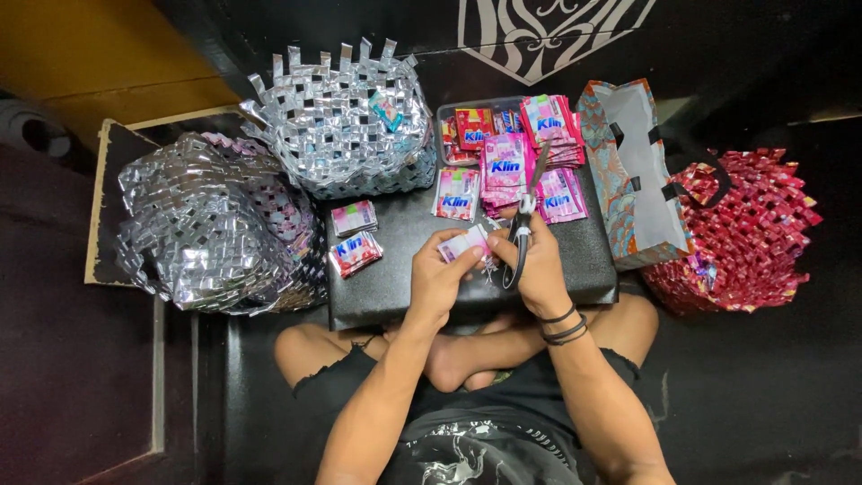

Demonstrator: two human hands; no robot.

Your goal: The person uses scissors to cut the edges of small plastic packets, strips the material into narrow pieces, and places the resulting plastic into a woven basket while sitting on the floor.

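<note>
Surface: black board (386, 301) across lap.
Left hand (437, 280): pinching pink sachet (466, 242).
Right hand (541, 262): gripping scissors (525, 216), blades apparently closed.

Table (395, 296) at frame centre, over the crossed legs. On it, centre left, two small sachets (354, 235). Tray (446, 112) of sachets at its upper right edge, loose sachets (507, 171) spilling just below. Woven basket (337, 121) at upper centre-left, woven mat (211, 224) left of the table. Paper bag (628, 171) right of the tray, woven piece (750, 233) far right.
</note>
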